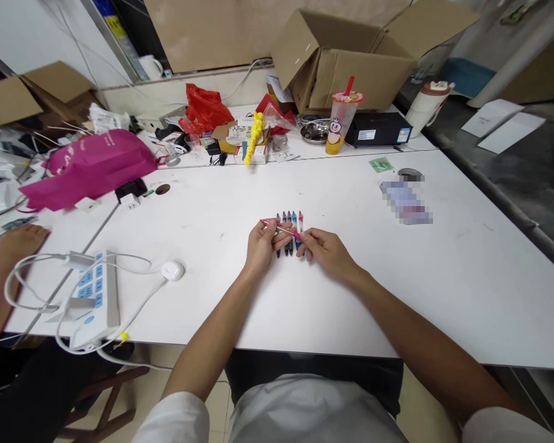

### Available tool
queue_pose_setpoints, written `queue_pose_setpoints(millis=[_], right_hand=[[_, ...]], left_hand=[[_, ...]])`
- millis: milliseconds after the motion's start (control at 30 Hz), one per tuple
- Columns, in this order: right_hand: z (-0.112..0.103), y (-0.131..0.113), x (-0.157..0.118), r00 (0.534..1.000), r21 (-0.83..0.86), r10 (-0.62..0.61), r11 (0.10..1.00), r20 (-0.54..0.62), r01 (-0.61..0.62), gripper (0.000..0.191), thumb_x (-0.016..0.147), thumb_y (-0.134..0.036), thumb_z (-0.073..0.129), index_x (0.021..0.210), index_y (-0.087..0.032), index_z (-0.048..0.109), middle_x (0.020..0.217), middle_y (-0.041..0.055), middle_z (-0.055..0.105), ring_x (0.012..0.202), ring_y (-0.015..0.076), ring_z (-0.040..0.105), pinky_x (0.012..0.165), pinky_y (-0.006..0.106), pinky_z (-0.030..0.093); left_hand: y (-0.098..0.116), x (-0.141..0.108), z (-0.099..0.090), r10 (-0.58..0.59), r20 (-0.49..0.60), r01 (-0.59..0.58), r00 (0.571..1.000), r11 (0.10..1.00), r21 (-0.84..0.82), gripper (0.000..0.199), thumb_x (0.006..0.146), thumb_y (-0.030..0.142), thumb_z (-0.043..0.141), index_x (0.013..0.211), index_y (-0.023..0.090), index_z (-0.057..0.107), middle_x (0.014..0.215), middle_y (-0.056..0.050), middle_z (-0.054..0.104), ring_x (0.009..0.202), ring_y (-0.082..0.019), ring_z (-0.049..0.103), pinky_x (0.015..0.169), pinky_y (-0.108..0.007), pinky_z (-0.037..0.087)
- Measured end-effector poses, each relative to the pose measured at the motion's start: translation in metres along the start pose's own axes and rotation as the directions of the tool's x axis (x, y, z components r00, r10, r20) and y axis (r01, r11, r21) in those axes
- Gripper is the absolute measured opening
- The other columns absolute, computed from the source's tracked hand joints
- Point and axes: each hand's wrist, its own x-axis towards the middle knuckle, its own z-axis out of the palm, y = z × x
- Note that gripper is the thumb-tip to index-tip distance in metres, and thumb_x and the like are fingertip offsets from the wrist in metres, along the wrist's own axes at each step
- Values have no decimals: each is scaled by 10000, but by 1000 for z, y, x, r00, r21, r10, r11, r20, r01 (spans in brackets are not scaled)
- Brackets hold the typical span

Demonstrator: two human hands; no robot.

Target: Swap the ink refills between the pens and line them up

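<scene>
My left hand pinches a slim pink pen between thumb and fingers, the other fingers stretched beneath it. At the pen's right end, the fingertips of my right hand close on its bright pink part. The pen slants slightly down to the right, with a red tip at its left end. Under my hands several pens lie side by side on the table: dark ones to the left, a blue pen beside them and another pink pen at the right. My fingers partly cover this row.
On the white table, a power strip with looped cables stands left, near another person's hand. A magenta bag, a drink cup, a black box and an open carton line the back. A blurred patch lies right.
</scene>
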Motion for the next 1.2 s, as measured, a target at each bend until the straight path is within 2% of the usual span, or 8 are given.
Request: queue_pose_setpoints(millis=[133, 400, 500, 633, 833, 967, 1100, 1200], right_hand=[[1, 7, 4, 1000, 111, -12, 994, -26, 15, 318, 967, -539, 615, 1098, -252, 572, 941, 40, 762, 770, 183, 665, 759, 356, 522], [0, 8, 6, 994, 137, -45, 989, -103, 59, 333, 967, -544, 608, 1116, -247, 595, 920, 36, 744, 819, 192, 663, 811, 367, 521], [-1, 9, 7, 995, 135, -40, 989, -97, 53, 334, 1003, -550, 541, 1072, -233, 620, 831, 29, 720, 753, 183, 647, 778, 363, 520], [2, 12, 9, 978, 87, -98, 989, -182, 116, 366, 920, -468, 684, 1198, -245, 602, 1051, 58, 729, 905, 200, 658, 771, 343, 505], [3, 16, 9, 980, 49, -95, 993, -175, 105, 385, 933, -434, 647, 1265, -248, 590, 1038, 51, 701, 917, 202, 646, 764, 337, 497], [2, 15, 9, 989, 79, -62, 994, -137, 74, 329, 960, -470, 614, 1194, -239, 621, 956, 40, 711, 882, 203, 656, 794, 352, 507], [2, 13, 10, 974, 71, -96, 991, -204, 113, 289, 922, -448, 671, 1116, -235, 650, 1076, 65, 722, 989, 222, 656, 792, 345, 504], [3, 13, 10, 983, 111, -56, 991, -177, 76, 287, 939, -466, 650, 1103, -231, 654, 1029, 68, 727, 943, 216, 657, 786, 355, 513]], left_hand=[[1, 0, 0, -8, -29, 8, 1000, 1000, 17, 293, 980, 472, 645, 1048, 200, 560, 1118, -144, 784, 899, -229, 796, 926, -443, 634], [1, -1, 2, -24, -49, 25, 999, 1000, 12, 202, 1041, 396, 550, 1028, 201, 499, 1079, -139, 789, 833, -209, 803, 886, -420, 650], [0, -2, 2, -23, -46, 24, 999, 999, 22, 222, 1034, 413, 568, 1035, 201, 502, 1098, -147, 786, 871, -221, 805, 899, -422, 649], [0, 0, 1, -29, -74, 30, 997, 1000, 9, 252, 1021, 436, 593, 1035, 205, 491, 1106, -153, 784, 963, -242, 800, 933, -428, 641], [1, 1, 0, -36, -77, 36, 996, 999, 2, 284, 997, 449, 627, 1043, 197, 503, 1136, -177, 773, 989, -261, 796, 948, -457, 635], [2, -1, 1, -32, -82, 32, 996, 999, 3, 266, 1003, 431, 624, 1040, 191, 515, 1136, -177, 774, 1000, -261, 794, 937, -433, 640], [3, -1, 2, -30, -83, 30, 996, 1000, -1, 223, 1022, 392, 597, 1042, 186, 513, 1128, -175, 780, 988, -250, 797, 919, -410, 647], [3, -1, 1, -26, -86, 26, 996, 1000, -2, 232, 1018, 402, 602, 1049, 188, 515, 1135, -178, 778, 1006, -256, 793, 940, -427, 642]])
